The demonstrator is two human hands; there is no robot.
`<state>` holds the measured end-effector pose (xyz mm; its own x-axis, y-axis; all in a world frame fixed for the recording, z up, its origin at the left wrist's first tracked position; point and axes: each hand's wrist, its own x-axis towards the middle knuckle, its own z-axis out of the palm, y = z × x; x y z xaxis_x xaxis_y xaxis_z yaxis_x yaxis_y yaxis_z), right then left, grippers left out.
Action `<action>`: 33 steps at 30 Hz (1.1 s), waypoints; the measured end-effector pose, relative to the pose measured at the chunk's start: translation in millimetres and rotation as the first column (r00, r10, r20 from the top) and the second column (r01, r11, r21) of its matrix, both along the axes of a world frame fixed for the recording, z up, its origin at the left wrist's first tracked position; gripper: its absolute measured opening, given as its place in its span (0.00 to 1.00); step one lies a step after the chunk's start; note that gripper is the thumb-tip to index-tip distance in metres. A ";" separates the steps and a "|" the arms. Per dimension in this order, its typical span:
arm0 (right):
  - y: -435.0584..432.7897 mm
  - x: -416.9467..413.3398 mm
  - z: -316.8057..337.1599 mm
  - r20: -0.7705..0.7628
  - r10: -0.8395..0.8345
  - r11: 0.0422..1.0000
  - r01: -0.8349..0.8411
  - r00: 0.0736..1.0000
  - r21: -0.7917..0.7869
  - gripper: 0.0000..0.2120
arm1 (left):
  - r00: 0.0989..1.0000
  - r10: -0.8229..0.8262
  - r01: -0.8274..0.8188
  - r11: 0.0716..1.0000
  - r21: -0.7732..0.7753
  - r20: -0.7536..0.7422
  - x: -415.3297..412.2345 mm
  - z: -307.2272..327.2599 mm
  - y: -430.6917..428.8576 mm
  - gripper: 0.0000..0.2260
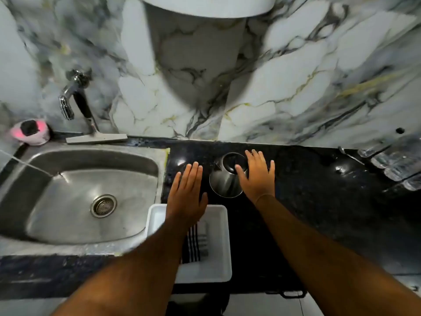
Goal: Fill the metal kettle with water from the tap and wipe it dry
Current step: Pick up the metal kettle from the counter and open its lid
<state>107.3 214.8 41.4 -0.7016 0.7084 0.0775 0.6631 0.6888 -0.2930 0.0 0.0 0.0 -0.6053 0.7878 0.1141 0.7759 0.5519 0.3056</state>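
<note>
The metal kettle (224, 181) stands upright on the black counter (307, 190), its round top opening showing. My right hand (256, 175) is spread flat at the kettle's right side, fingers touching its upper edge, not gripping. My left hand (188, 190) hovers flat and open just left of the kettle, apart from it. The chrome tap (68, 99) juts from the marble wall above the steel sink (91, 192) at the left. A striped cloth (197, 241) lies in a white tray (218, 258) under my left forearm.
A squeegee (95, 135) leans on the wall behind the sink. A pink holder with a dark scrubber (30, 132) sits at the sink's far left corner. Clear glass items (396, 160) stand at the counter's far right. A white round fixture (205, 5) hangs overhead.
</note>
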 end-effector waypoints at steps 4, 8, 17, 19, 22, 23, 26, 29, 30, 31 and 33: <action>41.7 -15.9 0.1 0.195 0.001 0.970 0.046 0.981 -0.237 0.35 | 0.999 0.015 -0.022 0.991 -0.134 -0.052 0.7 -12.2 8.2 0.37; 76.8 -36.9 3.1 0.449 0.155 0.944 0.002 0.880 -0.329 0.47 | 0.998 0.019 -0.031 0.981 -0.191 -0.065 2.0 -22.1 15.1 0.37; 103.5 -48.0 -8.5 0.256 0.289 0.879 -0.149 0.922 -0.454 0.36 | 0.993 0.116 -0.114 0.934 -0.338 -0.016 4.5 -30.2 3.3 0.37; 108.0 -44.0 -11.4 0.182 0.279 0.857 -0.159 0.943 -0.490 0.35 | 0.993 0.117 -0.112 0.923 -0.367 -0.007 3.1 -28.7 -2.5 0.36; 118.8 -37.3 -19.8 0.051 0.257 0.811 -0.187 0.965 -0.555 0.35 | 0.990 0.140 -0.131 0.908 -0.399 -0.007 0.7 -25.9 -7.5 0.36; 122.5 -34.2 -24.0 -0.001 0.242 0.782 -0.195 0.970 -0.592 0.32 | 0.988 0.152 -0.141 0.902 -0.409 -0.007 0.5 -25.0 -7.8 0.36; 132.6 -25.6 -36.5 -0.157 0.219 0.668 -0.266 0.963 -0.695 0.09 | 0.984 0.179 -0.163 0.903 -0.397 0.003 0.7 -22.7 -4.2 0.36; 141.3 -28.4 -41.5 -0.203 0.263 0.619 -0.326 0.943 -0.714 0.05 | 0.981 0.195 -0.184 0.898 -0.399 -0.012 -1.9 -20.2 3.3 0.36; 143.1 -30.8 -43.6 -0.217 0.265 0.600 -0.337 0.940 -0.726 0.07 | 0.980 0.199 -0.193 0.896 -0.400 -0.025 -2.9 -20.1 4.7 0.36; 144.2 -32.5 -46.6 -0.247 0.246 0.577 -0.347 0.937 -0.739 0.08 | 0.979 0.202 -0.198 0.896 -0.398 -0.034 -3.6 -20.3 5.4 0.36; 141.8 -33.8 -54.4 -0.322 0.165 0.536 -0.359 0.932 -0.764 0.10 | 0.978 0.203 -0.205 0.901 -0.382 -0.045 -5.5 -21.0 3.3 0.36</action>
<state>73.5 356.6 -13.0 -0.9047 0.3279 -0.2720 0.3571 0.2355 -0.9039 -5.5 3.3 -21.0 -0.7576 0.6307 -0.1683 0.6346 0.7720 0.0365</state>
